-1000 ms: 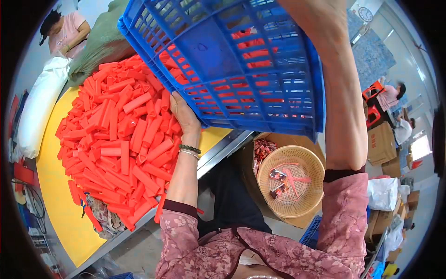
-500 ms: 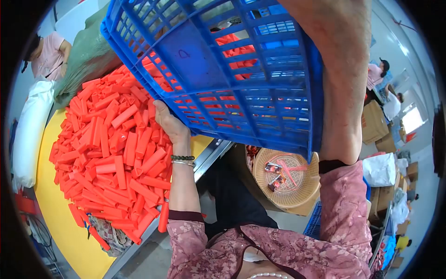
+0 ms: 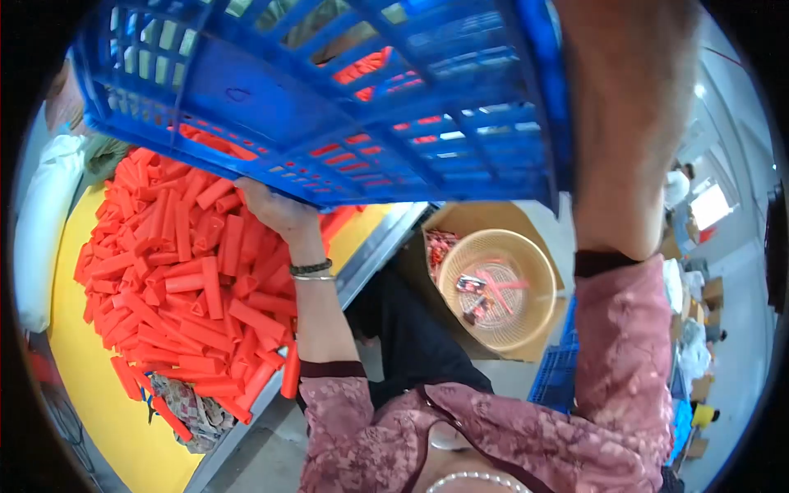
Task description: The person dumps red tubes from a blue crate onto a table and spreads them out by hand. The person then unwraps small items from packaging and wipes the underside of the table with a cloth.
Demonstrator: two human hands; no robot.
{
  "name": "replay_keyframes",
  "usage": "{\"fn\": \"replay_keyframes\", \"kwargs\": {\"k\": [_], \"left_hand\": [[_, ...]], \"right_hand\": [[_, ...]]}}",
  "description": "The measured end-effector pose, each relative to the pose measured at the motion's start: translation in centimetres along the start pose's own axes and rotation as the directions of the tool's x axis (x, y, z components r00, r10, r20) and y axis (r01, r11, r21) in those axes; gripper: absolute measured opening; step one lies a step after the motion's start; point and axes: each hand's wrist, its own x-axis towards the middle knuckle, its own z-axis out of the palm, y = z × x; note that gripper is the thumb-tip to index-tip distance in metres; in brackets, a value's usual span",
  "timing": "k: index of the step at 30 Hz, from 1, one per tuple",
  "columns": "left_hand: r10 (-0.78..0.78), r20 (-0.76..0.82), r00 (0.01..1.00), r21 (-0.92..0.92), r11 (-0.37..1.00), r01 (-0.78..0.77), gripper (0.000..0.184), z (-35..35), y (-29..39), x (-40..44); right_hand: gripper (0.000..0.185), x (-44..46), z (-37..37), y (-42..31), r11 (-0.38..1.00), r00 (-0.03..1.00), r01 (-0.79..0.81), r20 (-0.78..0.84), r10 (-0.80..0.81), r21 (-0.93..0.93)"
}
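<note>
A blue plastic crate with slatted sides is held up at the top of the view, tilted over the table. My left hand grips its lower edge, with some of the fingers hidden by the crate. On the right side, my right forearm reaches up along the crate, and that hand lies beyond the top of the view. Below and left of the crate, a large heap of red triangular tubes covers much of the table. More red shows through the crate's slats.
The heap lies on a yellow tabletop with a metal edge. A patterned cloth bundle sits at its near end. To the right, a round tan basket with small packets stands over a cardboard box. Another blue crate is beside it.
The blue crate has moved up and to the left, and its lower edge lies more level. My left hand has shifted left with it. More of the tan basket shows.
</note>
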Motion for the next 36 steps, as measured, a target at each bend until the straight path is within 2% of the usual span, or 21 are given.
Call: {"fn": "replay_keyframes", "kwargs": {"k": [2,3,6,7,10,13,14,15,18,19,21,23,26,29,33,36], "left_hand": [[0.04,0.027,0.999,-0.092,0.995,-0.037,0.047,0.9,0.7,0.9],[0.084,0.012,0.996,-0.012,0.996,-0.084,0.051,0.7,0.4,0.9],[0.072,0.071,0.995,-0.051,0.996,-0.069,0.056,0.8,0.1,-0.1],[0.082,0.023,0.996,-0.045,0.996,-0.081,0.061,1.9,0.5,-0.8],[0.068,0.056,0.996,-0.023,0.998,-0.066,0.064,1.4,0.2,-1.7],[0.041,0.028,0.999,-0.043,0.998,-0.04,0.045,2.4,-0.2,-3.3],[0.164,0.077,0.983,0.168,0.97,-0.175,0.041,2.1,-0.6,-3.3],[0.268,0.157,0.951,0.362,0.88,-0.308,0.037,1.6,-0.9,-3.2],[0.421,0.305,0.854,0.313,0.803,-0.507,0.03,2.2,-0.7,-2.1],[0.485,0.4,0.778,0.378,0.685,-0.622,0.03,2.4,0.0,-2.2],[0.475,0.412,0.778,0.386,0.682,-0.621,0.032,3.0,1.8,-3.4],[0.368,0.277,0.888,0.241,0.868,-0.435,0.043,5.5,5.1,-5.0],[0.294,0.153,0.943,-0.064,0.956,-0.288,0.047,7.2,8.8,-5.9],[0.352,0.27,0.896,-0.096,0.936,-0.339,0.043,5.6,13.0,-6.9],[0.515,0.236,0.824,-0.031,0.852,-0.523,0.046,4.4,19.4,-9.9],[0.661,0.217,0.719,-0.015,0.738,-0.674,0.043,2.8,25.4,-13.5]], "right_hand": [[0.018,0.5,0.7,0.3,0.999,1.0,-0.013,-0.003,0.014,0.039],[0.019,0.7,1.1,0.6,0.998,1.0,-0.023,-0.001,0.023,0.054],[0.019,1.8,1.3,1.4,0.995,1.0,-0.03,-0.002,0.031,0.097],[0.019,1.7,1.1,1.6,0.993,0.999,-0.039,-0.001,0.04,0.108],[0.02,1.2,0.0,2.1,0.987,0.998,-0.061,-0.009,0.063,0.151],[0.021,0.7,-1.2,2.5,0.982,0.997,-0.072,-0.012,0.075,0.174],[0.021,0.6,-1.7,2.6,0.98,0.997,-0.076,-0.017,0.08,0.181],[0.021,0.3,-2.3,2.8,0.978,0.996,-0.079,-0.02,0.085,0.191],[0.022,0.4,-3.9,3.4,0.97,0.995,-0.077,-0.05,0.091,0.231],[0.022,0.5,-4.4,3.5,0.965,0.994,-0.078,-0.057,0.095,0.249],[0.023,0.2,-5.2,3.8,0.957,0.992,-0.083,-0.064,0.105,0.279],[0.023,-0.2,-6.2,4.0,0.945,0.991,-0.076,-0.08,0.107,0.317],[0.024,-0.9,-7.8,4.7,0.919,0.987,-0.065,-0.109,0.116,0.389],[0.025,-2.4,-8.5,4.5,0.877,0.986,-0.045,-0.121,0.116,0.478],[0.026,-5.3,-8.4,2.8,0.783,0.989,-0.014,-0.108,0.104,0.621],[0.026,-7.4,-7.6,0.7,0.675,0.995,0.006,-0.075,0.073,0.738]]}}
